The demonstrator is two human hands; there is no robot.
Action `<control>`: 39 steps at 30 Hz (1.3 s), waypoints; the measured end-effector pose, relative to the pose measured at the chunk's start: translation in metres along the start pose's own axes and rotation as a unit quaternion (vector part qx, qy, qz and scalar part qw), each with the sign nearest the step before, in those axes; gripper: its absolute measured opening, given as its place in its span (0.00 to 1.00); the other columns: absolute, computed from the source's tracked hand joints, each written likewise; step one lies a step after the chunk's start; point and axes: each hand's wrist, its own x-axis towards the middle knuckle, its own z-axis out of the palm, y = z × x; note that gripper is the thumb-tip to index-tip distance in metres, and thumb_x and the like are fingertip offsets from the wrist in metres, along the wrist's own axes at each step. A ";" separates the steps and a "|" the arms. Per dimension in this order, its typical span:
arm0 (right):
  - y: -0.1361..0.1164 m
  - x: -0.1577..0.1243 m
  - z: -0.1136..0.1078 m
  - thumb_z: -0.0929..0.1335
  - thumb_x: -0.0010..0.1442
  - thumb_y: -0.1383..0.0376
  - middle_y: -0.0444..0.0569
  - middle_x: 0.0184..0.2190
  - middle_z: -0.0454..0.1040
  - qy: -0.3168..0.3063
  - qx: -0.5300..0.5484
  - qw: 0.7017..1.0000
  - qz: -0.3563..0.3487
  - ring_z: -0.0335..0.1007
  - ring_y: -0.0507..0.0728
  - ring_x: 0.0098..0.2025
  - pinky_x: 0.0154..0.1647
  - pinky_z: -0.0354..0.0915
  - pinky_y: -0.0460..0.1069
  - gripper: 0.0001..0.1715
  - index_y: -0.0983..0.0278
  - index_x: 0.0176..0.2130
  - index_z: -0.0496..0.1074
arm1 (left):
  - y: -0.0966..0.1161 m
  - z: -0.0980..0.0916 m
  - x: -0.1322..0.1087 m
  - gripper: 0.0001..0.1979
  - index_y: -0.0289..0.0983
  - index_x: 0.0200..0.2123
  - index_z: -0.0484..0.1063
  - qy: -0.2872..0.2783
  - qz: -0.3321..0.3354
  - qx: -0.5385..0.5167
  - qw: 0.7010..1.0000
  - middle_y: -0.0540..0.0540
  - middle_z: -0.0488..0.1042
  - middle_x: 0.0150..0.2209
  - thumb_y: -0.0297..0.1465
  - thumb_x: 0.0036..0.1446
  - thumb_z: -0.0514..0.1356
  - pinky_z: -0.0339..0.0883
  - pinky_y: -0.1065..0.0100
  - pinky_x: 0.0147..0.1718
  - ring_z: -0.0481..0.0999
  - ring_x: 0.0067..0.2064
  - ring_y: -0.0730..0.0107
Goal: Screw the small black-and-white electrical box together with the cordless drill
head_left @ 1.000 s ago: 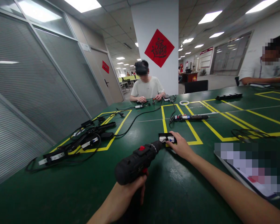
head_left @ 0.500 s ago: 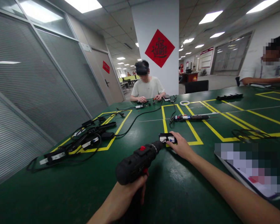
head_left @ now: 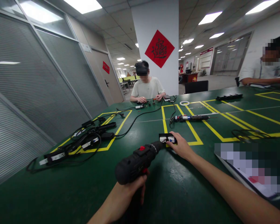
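Green matting covers the wide worktable (head_left: pixel 60 193), marked off in yellow tape. Nearest, the left hand (head_left: pixel 128 190) is wrapped tight around the grip of a cordless drill (head_left: pixel 136 161), whose nose points away at a small black unit (head_left: pixel 167 137) lying on a tape line. The right hand (head_left: pixel 180 146) clasps that unit's right end and presses it flat, probably so it cannot twist under the bit. Further left, a tangle of cables and power strips (head_left: pixel 84 141) sits in its own marked square; beyond the unit lies a pen-shaped tool (head_left: pixel 191 117). At the far edge a seated person (head_left: pixel 146 87) works with both hands.
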 end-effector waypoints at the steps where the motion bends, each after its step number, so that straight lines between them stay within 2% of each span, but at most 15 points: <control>1: 0.000 0.000 0.000 0.65 0.57 0.57 0.50 0.46 0.67 0.000 0.000 1.000 0.000 0.65 0.59 0.47 0.50 0.61 0.53 0.25 0.60 0.53 0.60 | 0.000 0.000 0.000 0.21 0.32 0.45 0.65 0.002 -0.001 -0.002 1.000 0.48 0.71 0.21 0.41 0.55 0.50 0.61 0.66 0.30 0.70 0.25 0.66; 3: 0.001 0.000 -0.001 0.65 0.57 0.57 0.51 0.46 0.67 -0.001 -0.001 1.000 -0.001 0.65 0.59 0.47 0.49 0.61 0.53 0.25 0.60 0.53 0.60 | 0.000 0.000 0.000 0.21 0.32 0.44 0.67 0.003 -0.005 0.003 1.000 0.48 0.71 0.22 0.42 0.55 0.51 0.61 0.66 0.30 0.70 0.26 0.66; 6: 0.001 0.001 -0.001 0.65 0.57 0.57 0.51 0.47 0.66 -0.003 -0.002 1.000 0.001 0.66 0.59 0.46 0.48 0.62 0.53 0.25 0.60 0.53 0.60 | -0.001 0.000 -0.001 0.21 0.31 0.33 0.72 0.000 -0.011 0.022 1.000 0.45 0.72 0.23 0.43 0.55 0.51 0.61 0.67 0.30 0.70 0.27 0.66; 9: 0.001 0.001 -0.001 0.64 0.58 0.56 0.51 0.48 0.66 -0.004 -0.002 1.000 0.002 0.65 0.59 0.47 0.49 0.62 0.53 0.25 0.60 0.54 0.59 | -0.003 0.000 -0.001 0.23 0.31 0.24 0.72 0.000 -0.018 0.030 0.999 0.43 0.72 0.23 0.44 0.55 0.50 0.61 0.66 0.30 0.70 0.26 0.66; 14: 0.001 0.000 0.000 0.64 0.58 0.57 0.51 0.48 0.66 -0.003 -0.004 1.000 0.000 0.65 0.59 0.47 0.50 0.61 0.53 0.25 0.60 0.54 0.59 | -0.003 -0.001 -0.001 0.19 0.32 0.32 0.71 0.000 -0.009 0.006 1.000 0.46 0.71 0.22 0.43 0.55 0.51 0.60 0.67 0.29 0.69 0.25 0.67; 20: 0.002 0.000 0.000 0.64 0.58 0.57 0.51 0.48 0.66 -0.004 -0.005 1.000 -0.002 0.65 0.59 0.47 0.50 0.61 0.53 0.26 0.60 0.54 0.59 | -0.006 -0.002 0.001 0.21 0.32 0.25 0.69 -0.011 -0.008 0.027 1.000 0.45 0.71 0.23 0.44 0.56 0.49 0.60 0.67 0.30 0.69 0.26 0.68; 26: 0.002 0.000 0.000 0.65 0.58 0.57 0.51 0.48 0.66 -0.006 -0.006 1.000 -0.002 0.65 0.59 0.47 0.49 0.61 0.52 0.25 0.60 0.53 0.59 | -0.006 -0.002 0.001 0.20 0.32 0.30 0.70 -0.011 -0.009 0.036 0.999 0.46 0.71 0.22 0.43 0.57 0.49 0.60 0.66 0.30 0.68 0.26 0.68; 30: 0.001 0.000 0.000 0.64 0.58 0.57 0.51 0.48 0.66 -0.006 -0.006 1.000 -0.002 0.65 0.59 0.47 0.50 0.61 0.52 0.25 0.60 0.54 0.59 | -0.003 -0.002 0.001 0.20 0.32 0.28 0.69 -0.015 0.007 0.051 0.999 0.46 0.70 0.22 0.42 0.58 0.48 0.60 0.66 0.32 0.69 0.28 0.67; 39: 0.002 0.000 0.000 0.64 0.58 0.56 0.51 0.48 0.66 -0.007 -0.007 1.000 0.000 0.65 0.59 0.47 0.50 0.61 0.53 0.26 0.60 0.54 0.59 | -0.003 0.000 0.000 0.18 0.33 0.40 0.65 -0.009 0.006 0.025 1.000 0.49 0.70 0.22 0.42 0.57 0.48 0.60 0.66 0.30 0.69 0.26 0.67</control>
